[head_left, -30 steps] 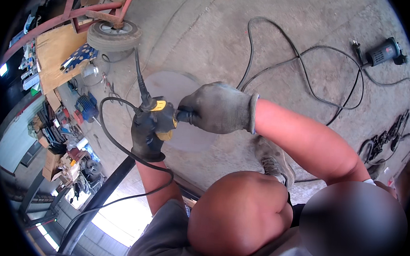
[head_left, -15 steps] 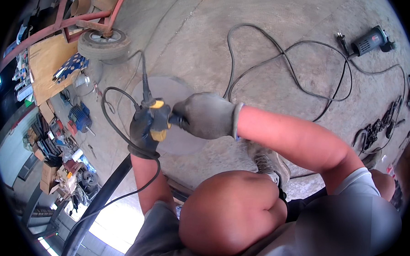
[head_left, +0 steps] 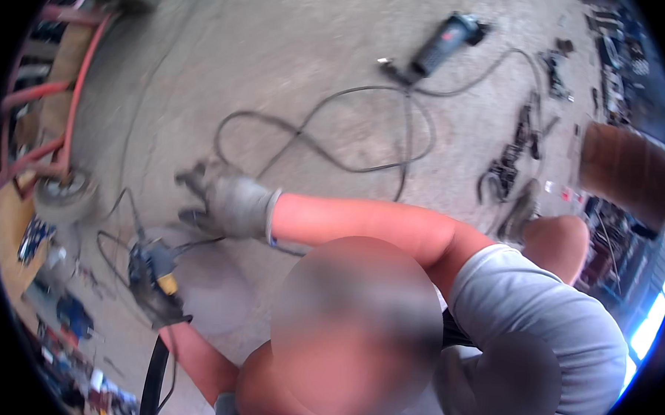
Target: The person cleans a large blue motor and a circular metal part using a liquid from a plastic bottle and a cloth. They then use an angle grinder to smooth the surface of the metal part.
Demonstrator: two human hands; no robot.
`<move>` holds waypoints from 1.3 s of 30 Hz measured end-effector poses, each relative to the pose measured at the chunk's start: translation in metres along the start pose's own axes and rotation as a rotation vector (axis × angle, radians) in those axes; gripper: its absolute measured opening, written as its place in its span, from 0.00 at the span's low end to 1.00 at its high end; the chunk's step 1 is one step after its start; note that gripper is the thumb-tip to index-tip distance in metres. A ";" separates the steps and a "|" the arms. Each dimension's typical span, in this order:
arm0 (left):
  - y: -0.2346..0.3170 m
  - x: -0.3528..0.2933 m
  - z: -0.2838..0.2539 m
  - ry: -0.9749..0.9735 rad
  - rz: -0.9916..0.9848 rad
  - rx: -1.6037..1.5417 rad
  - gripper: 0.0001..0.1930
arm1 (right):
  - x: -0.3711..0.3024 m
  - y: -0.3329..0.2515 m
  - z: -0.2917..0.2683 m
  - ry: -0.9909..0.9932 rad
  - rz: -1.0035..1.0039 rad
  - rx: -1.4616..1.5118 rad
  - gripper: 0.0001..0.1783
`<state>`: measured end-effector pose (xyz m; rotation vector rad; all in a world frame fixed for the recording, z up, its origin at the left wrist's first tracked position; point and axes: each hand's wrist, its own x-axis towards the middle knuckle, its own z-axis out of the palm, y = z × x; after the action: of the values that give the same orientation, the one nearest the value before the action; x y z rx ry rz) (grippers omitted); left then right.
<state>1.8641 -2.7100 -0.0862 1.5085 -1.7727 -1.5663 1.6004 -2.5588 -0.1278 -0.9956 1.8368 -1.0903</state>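
My left hand (head_left: 154, 303), in a dark work glove, is wrapped round a black-and-yellow power socket block (head_left: 167, 283) at the lower left. Cords come out of the block's far end. One dark cord (head_left: 201, 242) runs from beside the block toward the underside of my right hand (head_left: 236, 202). That hand wears a grey glove and stands apart from the block, up and to the right of it. Its fingers are spread, with nothing visible in them. Motion blurs both hands, and the exact join of cord and block is unclear.
A dark angle grinder (head_left: 443, 45) lies on the concrete floor (head_left: 280, 49), its black cable (head_left: 349, 166) looped nearby. A red metal frame (head_left: 77, 100) with wheels stands at the left. Chains (head_left: 509, 159) and a brown drum (head_left: 623, 172) are at the right.
My right hand has come off the socket block and its fingers have spread. My left hand still grips the block. The view has swung right, so the grinder and floor things appear farther left.
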 end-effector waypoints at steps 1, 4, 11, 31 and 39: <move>-0.021 0.003 0.000 0.143 -0.090 -0.052 0.21 | -0.002 0.016 -0.020 0.233 -0.019 0.042 0.31; -0.034 -0.016 0.026 0.419 0.059 0.466 0.30 | -0.021 0.124 -0.140 1.029 -0.107 -0.435 0.46; -0.090 -0.142 0.052 0.306 0.349 0.722 0.32 | -0.053 0.261 -0.365 1.224 1.219 -0.162 0.63; -0.007 -0.196 0.482 -1.415 0.967 1.099 0.41 | -0.605 -0.086 -0.434 1.198 -0.081 0.616 0.30; 0.038 -0.100 0.463 -0.859 0.878 1.202 0.18 | -0.843 0.029 -0.465 1.515 -0.125 0.687 0.34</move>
<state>1.5179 -2.3965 -0.1727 -0.0533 -3.4822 -0.5962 1.5218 -1.6521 0.1880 0.3510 2.0250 -2.7170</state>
